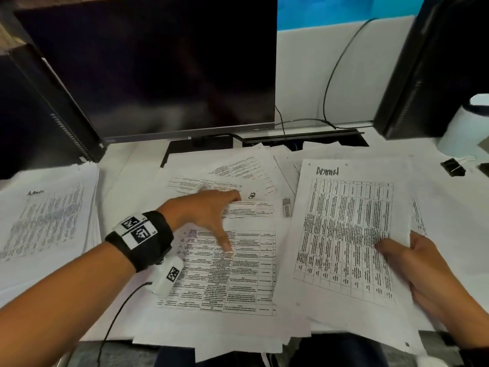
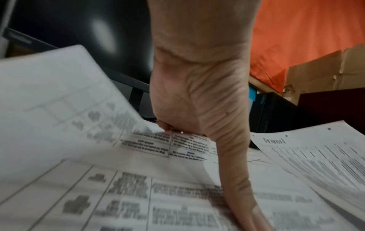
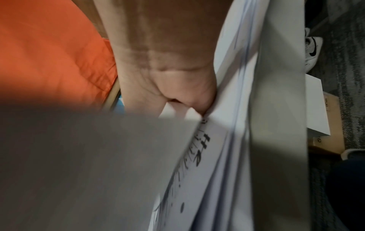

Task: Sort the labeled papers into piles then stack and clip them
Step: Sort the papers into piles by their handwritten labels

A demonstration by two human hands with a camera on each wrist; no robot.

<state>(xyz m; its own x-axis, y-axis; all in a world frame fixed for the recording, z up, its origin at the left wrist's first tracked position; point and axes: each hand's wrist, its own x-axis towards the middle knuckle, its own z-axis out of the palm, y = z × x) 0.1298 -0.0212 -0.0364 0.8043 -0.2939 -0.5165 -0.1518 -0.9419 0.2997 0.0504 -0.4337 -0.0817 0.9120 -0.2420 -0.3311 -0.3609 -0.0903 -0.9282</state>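
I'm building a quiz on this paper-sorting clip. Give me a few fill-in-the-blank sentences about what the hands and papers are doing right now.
1. The sheet gripped by the right hand is handwritten with the label ____.
2. The left hand presses on the loose papers in the ____ of the desk.
3. The monitor behind the papers has a ____ screen.
4. The pile at the far left is labeled ____.

Missing words: Admin; middle; dark; Admin
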